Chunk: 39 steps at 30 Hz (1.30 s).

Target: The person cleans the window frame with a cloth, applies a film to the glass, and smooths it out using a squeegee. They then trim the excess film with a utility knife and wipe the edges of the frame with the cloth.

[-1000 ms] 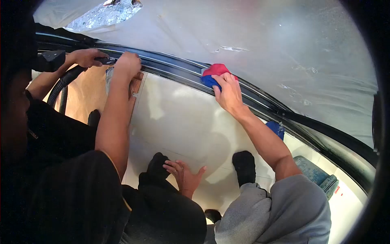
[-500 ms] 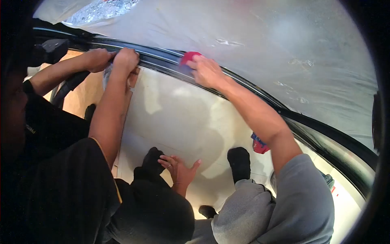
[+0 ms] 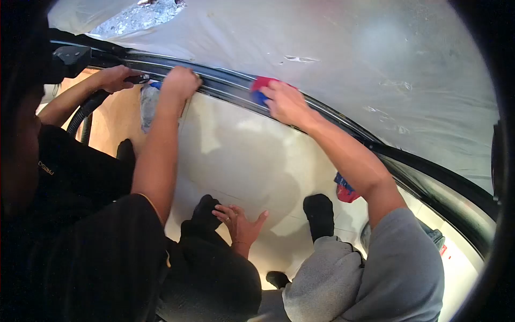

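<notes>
My right hand (image 3: pixel 289 104) grips a red and blue cloth (image 3: pixel 264 88), pressed against the dark grooved metal track (image 3: pixel 225 88). The fingers are bent over the cloth and hide part of it. Low in the view, my left hand (image 3: pixel 242 228) is spread open above the pale floor (image 3: pixel 241 145). It holds nothing and is close to a dark trouser leg and a black-socked foot (image 3: pixel 205 212).
Beside me on the left, a co-worker's hand (image 3: pixel 181 83) is at the track; their other hand (image 3: pixel 113 79) holds a small dark tool near a vacuum hose (image 3: pixel 86 112). Cloudy plastic sheeting (image 3: pixel 348 64) hangs beyond the track. Another red and blue cloth (image 3: pixel 346 189) lies right.
My right hand has slid the cloth a little to the right along the track. The co-worker's two hands have moved apart, the nearer one going right. My left hand stays almost still.
</notes>
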Each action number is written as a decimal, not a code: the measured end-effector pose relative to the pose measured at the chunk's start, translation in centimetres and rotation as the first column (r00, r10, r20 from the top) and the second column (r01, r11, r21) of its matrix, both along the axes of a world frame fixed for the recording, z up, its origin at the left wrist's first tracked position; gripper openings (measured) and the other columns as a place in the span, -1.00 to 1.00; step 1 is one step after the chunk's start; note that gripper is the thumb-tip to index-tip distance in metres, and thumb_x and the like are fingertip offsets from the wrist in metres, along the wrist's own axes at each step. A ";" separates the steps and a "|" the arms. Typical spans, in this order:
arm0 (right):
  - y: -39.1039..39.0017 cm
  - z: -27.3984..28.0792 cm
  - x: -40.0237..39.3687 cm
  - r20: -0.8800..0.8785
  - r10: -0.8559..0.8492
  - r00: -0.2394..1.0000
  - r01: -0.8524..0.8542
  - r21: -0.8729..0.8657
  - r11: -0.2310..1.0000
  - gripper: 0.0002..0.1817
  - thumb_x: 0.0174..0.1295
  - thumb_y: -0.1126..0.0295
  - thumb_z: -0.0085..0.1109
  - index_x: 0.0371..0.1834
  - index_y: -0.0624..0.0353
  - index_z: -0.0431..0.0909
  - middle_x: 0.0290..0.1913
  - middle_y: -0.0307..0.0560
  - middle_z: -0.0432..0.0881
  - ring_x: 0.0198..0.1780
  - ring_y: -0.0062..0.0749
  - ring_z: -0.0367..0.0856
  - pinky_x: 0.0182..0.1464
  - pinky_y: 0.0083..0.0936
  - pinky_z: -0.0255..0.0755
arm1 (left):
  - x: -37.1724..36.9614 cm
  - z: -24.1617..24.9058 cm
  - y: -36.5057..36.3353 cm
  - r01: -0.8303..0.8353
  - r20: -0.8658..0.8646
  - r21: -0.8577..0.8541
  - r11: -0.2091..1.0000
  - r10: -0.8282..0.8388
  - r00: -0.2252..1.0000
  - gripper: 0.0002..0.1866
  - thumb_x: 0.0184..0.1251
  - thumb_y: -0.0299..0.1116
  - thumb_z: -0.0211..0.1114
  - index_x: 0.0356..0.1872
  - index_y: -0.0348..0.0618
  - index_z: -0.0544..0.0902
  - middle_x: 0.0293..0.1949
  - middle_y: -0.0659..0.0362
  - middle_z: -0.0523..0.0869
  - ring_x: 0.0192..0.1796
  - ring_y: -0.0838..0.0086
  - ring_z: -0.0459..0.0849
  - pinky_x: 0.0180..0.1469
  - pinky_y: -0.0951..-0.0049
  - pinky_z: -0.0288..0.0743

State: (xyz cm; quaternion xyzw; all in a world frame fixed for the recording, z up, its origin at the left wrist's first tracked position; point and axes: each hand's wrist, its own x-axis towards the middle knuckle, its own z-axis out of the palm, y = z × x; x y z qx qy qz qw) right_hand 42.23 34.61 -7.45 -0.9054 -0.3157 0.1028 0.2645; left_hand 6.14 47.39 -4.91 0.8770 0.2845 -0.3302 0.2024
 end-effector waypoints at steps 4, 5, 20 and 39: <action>-1.0 0.1 -1.8 0.025 -0.074 0.997 0.075 -0.046 0.996 -0.69 0.18 0.45 0.20 0.01 0.23 0.57 -0.09 0.09 0.57 0.05 0.05 0.59 0.07 -0.05 0.50 | 0.1 0.3 0.0 0.006 -0.013 0.025 1.000 -0.006 1.000 0.33 0.11 0.49 0.29 0.38 -0.78 0.12 0.40 -0.77 -0.32 0.47 -0.67 -0.52 0.43 -0.54 -0.39; -0.4 -0.1 -1.9 0.038 -0.106 0.994 0.108 -0.058 0.992 -0.72 0.17 0.47 0.21 -0.04 0.25 0.58 -0.10 0.09 0.58 0.03 0.04 0.60 0.06 -0.05 0.50 | 0.3 0.4 -0.2 0.018 -0.017 0.024 1.000 -0.018 1.000 0.32 0.11 0.49 0.29 0.38 -0.78 0.12 0.40 -0.78 -0.31 0.47 -0.67 -0.52 0.43 -0.55 -0.39; 1.1 1.7 -6.2 -0.110 -0.337 0.935 0.345 0.504 0.792 -0.65 0.14 0.49 0.35 0.03 0.18 0.65 -0.17 0.05 0.62 -0.13 0.01 0.62 -0.06 -0.20 0.52 | -0.1 -0.4 0.1 -0.009 0.033 0.026 1.000 0.008 0.999 0.34 0.08 0.55 0.24 0.34 -0.79 0.19 0.38 -0.81 -0.30 0.47 -0.70 -0.47 0.44 -0.53 -0.39; 11.0 -2.0 -0.4 -0.087 -0.403 0.911 0.411 0.277 0.868 -0.73 0.11 0.33 0.38 -0.14 0.18 0.74 -0.15 0.05 0.64 0.06 0.02 0.56 0.13 -0.10 0.45 | 0.8 0.2 -0.5 0.003 -0.066 0.017 1.000 -0.002 0.998 0.34 0.08 0.50 0.31 0.40 -0.76 0.10 0.43 -0.71 -0.40 0.47 -0.67 -0.53 0.43 -0.55 -0.37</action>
